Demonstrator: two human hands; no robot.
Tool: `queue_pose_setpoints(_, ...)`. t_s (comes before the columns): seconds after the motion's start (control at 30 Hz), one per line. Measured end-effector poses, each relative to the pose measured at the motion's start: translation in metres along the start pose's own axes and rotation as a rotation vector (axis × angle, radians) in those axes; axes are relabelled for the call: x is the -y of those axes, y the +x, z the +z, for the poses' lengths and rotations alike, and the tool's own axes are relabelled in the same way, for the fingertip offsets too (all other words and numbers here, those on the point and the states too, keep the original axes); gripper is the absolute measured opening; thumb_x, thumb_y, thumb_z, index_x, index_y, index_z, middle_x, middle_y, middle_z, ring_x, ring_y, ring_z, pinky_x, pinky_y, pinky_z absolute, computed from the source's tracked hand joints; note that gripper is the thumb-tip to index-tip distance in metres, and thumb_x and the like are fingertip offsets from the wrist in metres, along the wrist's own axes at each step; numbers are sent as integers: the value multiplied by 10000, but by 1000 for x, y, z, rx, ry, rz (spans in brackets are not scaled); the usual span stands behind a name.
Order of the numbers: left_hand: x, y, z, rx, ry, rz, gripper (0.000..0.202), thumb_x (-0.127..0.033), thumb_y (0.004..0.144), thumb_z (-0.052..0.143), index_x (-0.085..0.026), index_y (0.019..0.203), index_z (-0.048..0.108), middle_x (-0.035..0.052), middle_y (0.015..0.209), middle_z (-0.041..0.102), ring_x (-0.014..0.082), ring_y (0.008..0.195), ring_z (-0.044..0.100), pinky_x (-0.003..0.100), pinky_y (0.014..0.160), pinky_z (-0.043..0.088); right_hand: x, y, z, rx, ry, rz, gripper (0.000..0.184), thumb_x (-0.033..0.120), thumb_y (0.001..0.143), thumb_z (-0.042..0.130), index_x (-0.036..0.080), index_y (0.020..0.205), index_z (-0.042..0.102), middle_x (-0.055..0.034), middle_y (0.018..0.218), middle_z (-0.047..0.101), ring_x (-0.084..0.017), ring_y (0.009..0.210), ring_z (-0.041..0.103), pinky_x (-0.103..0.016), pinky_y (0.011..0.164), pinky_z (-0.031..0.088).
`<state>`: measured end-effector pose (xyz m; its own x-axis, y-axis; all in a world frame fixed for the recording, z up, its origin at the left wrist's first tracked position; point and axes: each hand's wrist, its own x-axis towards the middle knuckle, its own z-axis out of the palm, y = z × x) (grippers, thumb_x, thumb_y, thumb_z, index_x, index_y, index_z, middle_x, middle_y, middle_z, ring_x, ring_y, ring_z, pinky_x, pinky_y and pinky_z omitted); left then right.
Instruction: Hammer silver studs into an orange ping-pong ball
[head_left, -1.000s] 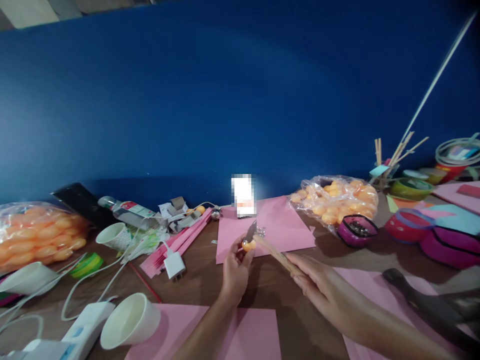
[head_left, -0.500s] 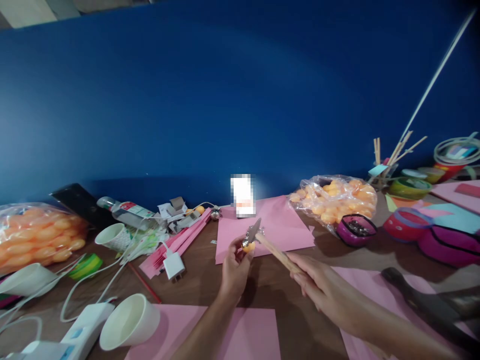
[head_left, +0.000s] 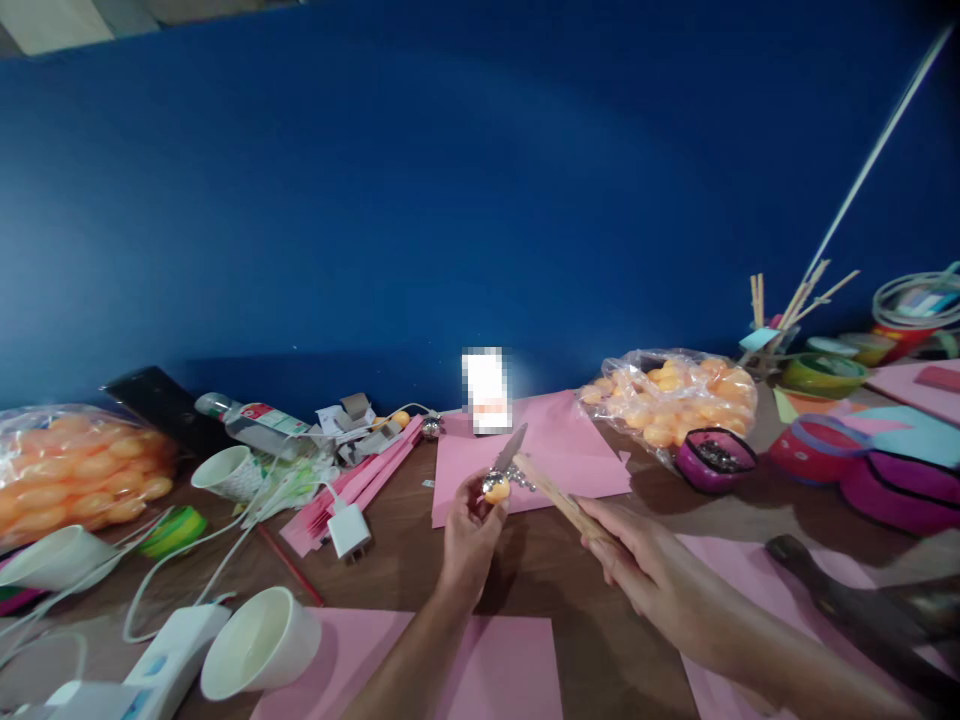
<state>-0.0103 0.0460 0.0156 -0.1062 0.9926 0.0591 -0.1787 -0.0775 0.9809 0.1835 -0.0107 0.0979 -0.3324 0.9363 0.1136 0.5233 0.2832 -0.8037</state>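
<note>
My left hand (head_left: 474, 530) is closed around a small orange ball (head_left: 496, 493), with shiny silver bits covering its top. In my right hand (head_left: 637, 560) is a wooden stick (head_left: 559, 497), gripped partway along and slanting up to the left. At the stick's tip, a grey pointed blade-like piece (head_left: 512, 447) lies just above the ball; whether it is fixed to the stick I cannot tell. Loose silver bits (head_left: 523, 478) show beside the ball, over the pink sheet (head_left: 577, 440). The fingertips of my left hand are partly hidden by the ball.
Clear bags of orange balls lie at right (head_left: 675, 390) and left (head_left: 82, 470). A purple bowl (head_left: 716, 460) holds small dark shiny pieces. A white paper cup (head_left: 259, 645), a power strip (head_left: 176, 655), cables and a charger (head_left: 349, 530) are on the left. A dark hammer-like tool (head_left: 832, 595) lies right.
The stick and my right hand have shifted slightly right, and the blade-like piece has risen a little from the ball. My left hand stays in place, still holding the ball.
</note>
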Motion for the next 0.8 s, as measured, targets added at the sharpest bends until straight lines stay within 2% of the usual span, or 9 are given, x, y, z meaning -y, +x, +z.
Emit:
queue_pose_setpoints(0.23, -2, 0, 1, -18, 23, -43, 411, -264, 693, 621, -180, 1070, 480, 89, 1042, 599, 186, 935, 581, 310, 823, 437, -5, -3, 4, 13, 6, -19, 366, 236, 871, 337, 246, 1228, 415, -51, 1086, 562, -160, 988, 526, -256, 851, 417)
queue_pose_setpoints(0.47, -3, -1, 1, -1, 7, -34, 399, -258, 683, 631, -199, 1054, 498, 71, 1070, 595, 176, 930, 587, 300, 831, 434, -5, -2, 4, 4, 4, 17, 346, 266, 876, 319, 212, 1196, 439, -68, 986, 594, -169, 871, 571, -270, 766, 458)
queue_pose_setpoints(0.6, -2, -1, 1, -14, 2, -43, 423, -275, 655, 652, -195, 1049, 518, 71, 1033, 614, 179, 911, 595, 294, 804, 448, -4, -2, 4, 12, -2, -4, 344, 268, 875, 319, 208, 1189, 447, -72, 980, 590, -174, 896, 558, -290, 810, 437)
queue_pose_setpoints(0.73, -2, -2, 1, -12, -12, -62, 456, -281, 650, 651, -198, 1076, 512, 70, 1022, 615, 172, 887, 596, 273, 749, 466, -3, -2, 3, -9, -1, 37, 339, 280, 874, 329, 203, 1184, 443, -67, 953, 593, -165, 844, 564, -281, 767, 449)
queue_pose_setpoints(0.8, -1, -2, 2, -18, -4, -46, 451, -267, 651, 650, -202, 1077, 518, 65, 1033, 611, 162, 901, 586, 260, 760, 457, -2, -2, 3, 5, 12, 9, 337, 274, 877, 322, 201, 1179, 453, -69, 968, 589, -166, 870, 555, -283, 789, 438)
